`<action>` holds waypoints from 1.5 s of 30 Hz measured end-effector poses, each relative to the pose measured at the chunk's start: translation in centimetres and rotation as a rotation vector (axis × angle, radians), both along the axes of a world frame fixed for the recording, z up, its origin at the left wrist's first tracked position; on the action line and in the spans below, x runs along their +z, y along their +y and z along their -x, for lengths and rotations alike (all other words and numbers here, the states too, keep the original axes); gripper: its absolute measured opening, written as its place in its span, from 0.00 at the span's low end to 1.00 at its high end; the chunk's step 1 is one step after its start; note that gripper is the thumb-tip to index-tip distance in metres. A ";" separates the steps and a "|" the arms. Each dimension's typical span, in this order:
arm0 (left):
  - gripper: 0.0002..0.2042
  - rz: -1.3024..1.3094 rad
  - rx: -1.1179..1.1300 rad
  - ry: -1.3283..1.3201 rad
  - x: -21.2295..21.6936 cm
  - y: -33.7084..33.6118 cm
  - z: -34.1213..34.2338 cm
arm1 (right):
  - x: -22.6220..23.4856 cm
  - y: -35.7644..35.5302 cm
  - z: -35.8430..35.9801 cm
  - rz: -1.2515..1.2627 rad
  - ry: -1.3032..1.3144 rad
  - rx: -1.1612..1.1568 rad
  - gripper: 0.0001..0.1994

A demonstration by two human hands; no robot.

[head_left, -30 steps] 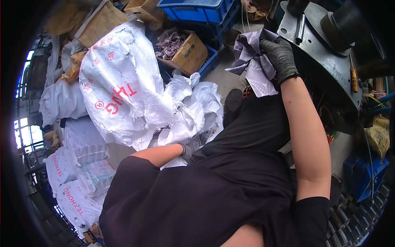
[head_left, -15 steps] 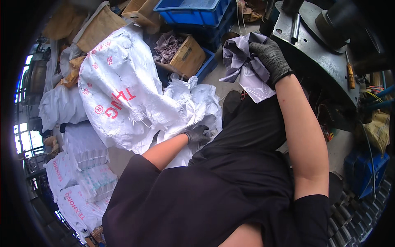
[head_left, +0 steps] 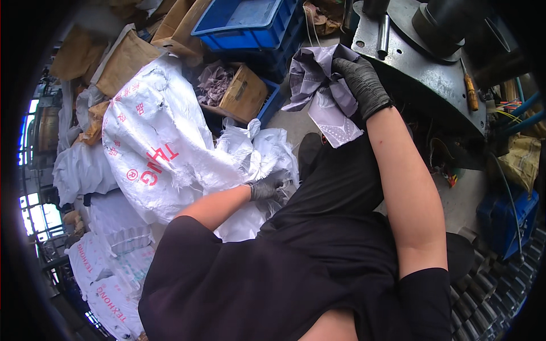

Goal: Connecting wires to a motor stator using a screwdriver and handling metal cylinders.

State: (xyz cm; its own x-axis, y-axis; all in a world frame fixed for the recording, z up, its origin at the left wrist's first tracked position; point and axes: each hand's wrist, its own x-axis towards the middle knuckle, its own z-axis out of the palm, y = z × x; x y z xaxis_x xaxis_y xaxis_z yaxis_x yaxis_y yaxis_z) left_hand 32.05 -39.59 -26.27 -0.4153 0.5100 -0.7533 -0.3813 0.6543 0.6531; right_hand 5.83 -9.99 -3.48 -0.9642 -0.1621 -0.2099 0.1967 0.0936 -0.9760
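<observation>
My right hand [head_left: 363, 85], in a dark grey glove, is closed round a crumpled greyish-purple printed sheet [head_left: 336, 116]; its loose folds hang below and to the left of my fingers. The sheet is held up above the floor, in front of the metal machine's edge. Lower down, my left hand [head_left: 265, 190], gloved too, is closed at the frayed, bunched edge of a large white woven sack [head_left: 162, 139] with red print. The folds partly hide its fingertips. The sack lies slumped to the left of my dark-trousered leg.
A wooden box [head_left: 243, 94] of crumpled purplish sheets sits beside stacked blue crates [head_left: 242, 37]. At the right stands a heavy metal machine [head_left: 409, 62] with a wooden-handled tool [head_left: 470, 91] on it. Wrapped white packages [head_left: 108, 295] are piled at the left; a blue container [head_left: 506, 224] is far right.
The whole view has shifted, so most things appear further left. My right hand still holds up the crumpled sheet, whose folds hang a little differently. My left hand stays at the sack's edge.
</observation>
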 end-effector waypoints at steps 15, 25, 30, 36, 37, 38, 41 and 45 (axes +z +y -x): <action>0.18 0.017 0.522 -0.029 2.8 5.0 5.8 | -1.0 -0.2 1.2 0.083 -0.018 -0.018 0.20; 0.14 -0.364 1.333 -0.064 2.7 3.1 7.3 | -0.9 0.3 0.8 0.041 0.009 0.006 0.21; 0.21 -0.436 1.703 0.130 0.6 1.6 3.9 | -0.2 0.4 0.6 -0.082 0.044 0.045 0.21; 0.19 -0.346 1.341 0.496 2.4 0.7 7.6 | -0.3 -0.2 0.4 0.030 0.001 0.050 0.20; 0.19 -0.427 1.356 0.444 2.8 0.0 8.6 | -0.2 -0.3 0.4 0.037 0.010 0.057 0.20; 0.19 -0.510 1.367 0.392 2.9 -1.3 9.7 | -0.1 -0.5 0.4 0.045 0.020 0.062 0.19; 0.14 -0.243 1.108 0.500 3.8 -4.1 12.1 | -0.7 -1.1 0.8 0.042 0.010 0.055 0.20; 0.12 0.322 0.483 0.416 8.5 -2.9 13.0 | 2.0 -0.5 -0.6 0.017 -0.043 0.040 0.21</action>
